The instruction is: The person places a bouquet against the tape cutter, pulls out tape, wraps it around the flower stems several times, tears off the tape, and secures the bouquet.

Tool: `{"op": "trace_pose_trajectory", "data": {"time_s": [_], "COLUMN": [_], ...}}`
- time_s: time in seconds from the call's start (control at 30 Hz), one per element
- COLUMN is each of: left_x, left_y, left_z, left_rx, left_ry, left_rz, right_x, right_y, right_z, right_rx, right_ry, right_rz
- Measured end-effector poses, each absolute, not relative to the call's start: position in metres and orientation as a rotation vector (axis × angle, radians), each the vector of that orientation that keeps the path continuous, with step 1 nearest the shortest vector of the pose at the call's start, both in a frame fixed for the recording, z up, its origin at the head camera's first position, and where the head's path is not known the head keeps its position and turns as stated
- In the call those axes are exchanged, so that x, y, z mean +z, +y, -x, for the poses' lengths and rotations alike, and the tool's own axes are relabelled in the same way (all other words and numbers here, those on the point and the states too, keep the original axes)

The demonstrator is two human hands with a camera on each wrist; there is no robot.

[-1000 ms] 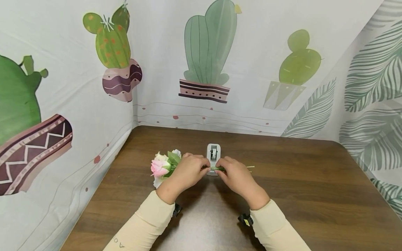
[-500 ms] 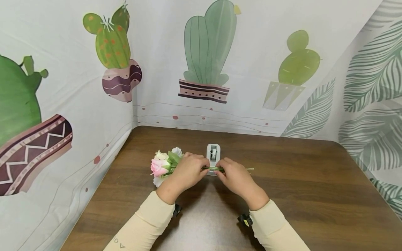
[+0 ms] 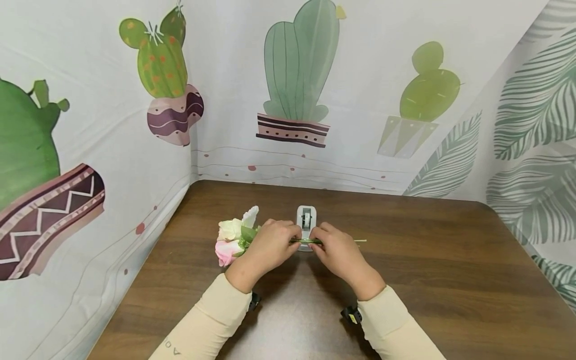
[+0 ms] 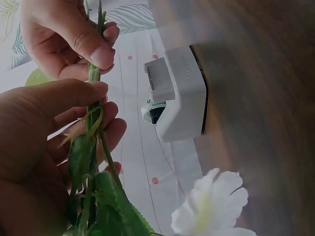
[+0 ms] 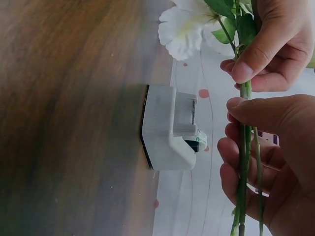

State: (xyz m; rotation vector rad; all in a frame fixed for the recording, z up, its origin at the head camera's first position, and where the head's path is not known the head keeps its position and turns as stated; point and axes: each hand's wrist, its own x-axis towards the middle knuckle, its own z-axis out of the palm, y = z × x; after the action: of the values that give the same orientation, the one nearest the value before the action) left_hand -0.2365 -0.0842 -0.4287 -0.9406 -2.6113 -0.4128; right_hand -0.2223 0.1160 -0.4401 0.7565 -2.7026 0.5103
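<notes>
A small bouquet of flowers (image 3: 229, 247) with pink, cream and white blooms lies sideways between my hands, blooms to the left. My left hand (image 3: 272, 245) pinches its green stems (image 5: 242, 152) just below the leaves, thumb against fingers. Close beside it, my right hand (image 3: 338, 251) pinches the same stems farther down, and the stem ends stick out to its right. In the short gap between the thumbs, the stems look paler and shiny. Right behind the hands stands a white tape dispenser (image 3: 306, 216) with a roll of tape (image 4: 153, 110) in it.
The dispenser stands on a brown wooden table (image 3: 427, 250). Behind the table and along its sides hangs a white cloth (image 3: 225, 120) printed with cacti and leaves. Dark wrist cameras (image 3: 351, 315) sit under both cuffs.
The bouquet has rolled about its stems: the pink rose has come down towards me and a white petal has risen at the back. Both hands stay nearly in place.
</notes>
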Motion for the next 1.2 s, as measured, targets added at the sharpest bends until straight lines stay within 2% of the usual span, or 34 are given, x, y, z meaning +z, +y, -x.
{"op": "trace_pose_trajectory", "data": {"time_s": [0.7,0.97,1.2], "left_x": [-0.4261,-0.4276,-0.4290], "left_y": [-0.0841,-0.0868,-0.0880], "left_z": [0.2368,0.2404,0.2412], "left_rx": [-0.674,-0.848,-0.783], "left_ry": [-2.903,-2.917,-2.896], "left_rz": [0.966,1.000,0.980], "right_x": [-0.4407,-0.4417,-0.4423], "right_y": [0.1215,0.1221,0.1214], "right_z": [0.2281,0.2285,0.2279], "right_rx": [0.424,0.434,0.475], "right_ry": [-2.522,-2.515,-2.539], "right_rz": [-0.927,-0.925,-0.897]}}
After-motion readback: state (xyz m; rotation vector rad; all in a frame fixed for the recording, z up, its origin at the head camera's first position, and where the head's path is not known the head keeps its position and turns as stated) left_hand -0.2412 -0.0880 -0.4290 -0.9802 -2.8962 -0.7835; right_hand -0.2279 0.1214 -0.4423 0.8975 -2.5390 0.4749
